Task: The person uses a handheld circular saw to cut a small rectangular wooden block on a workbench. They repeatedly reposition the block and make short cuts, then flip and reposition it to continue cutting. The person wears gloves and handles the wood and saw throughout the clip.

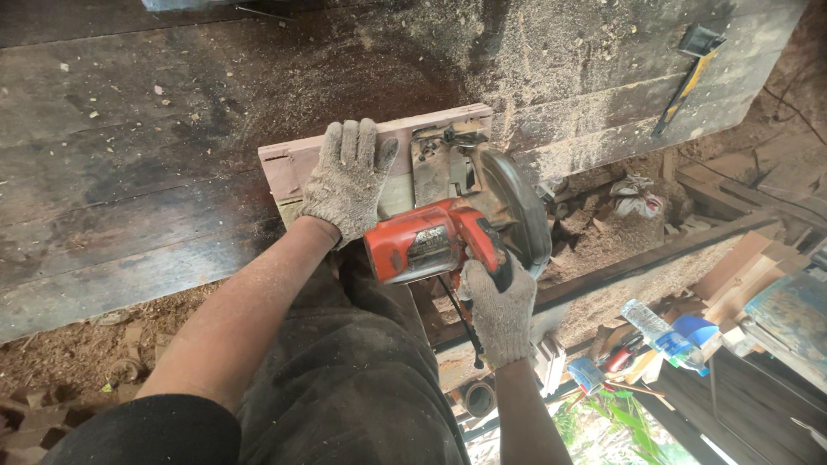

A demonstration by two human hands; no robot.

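Observation:
A pale wooden board (293, 159) lies on a dark plank workbench (129, 172). My left hand (347, 179), in a grey knit glove, presses flat on the board with fingers spread. Just right of it sits a red circular saw (431, 241) with a grey blade guard (517, 207), its metal base plate resting on the board's right end. My right hand (498, 310), also gloved, is wrapped around the saw's black rear handle. A black cord hangs down below the saw.
A yellow-and-black clamp-like tool (689, 73) lies on the bench at top right amid sawdust. Wood offcuts, a plastic bottle (646, 323) and blue items clutter the lower right. My dark trousers fill the lower middle.

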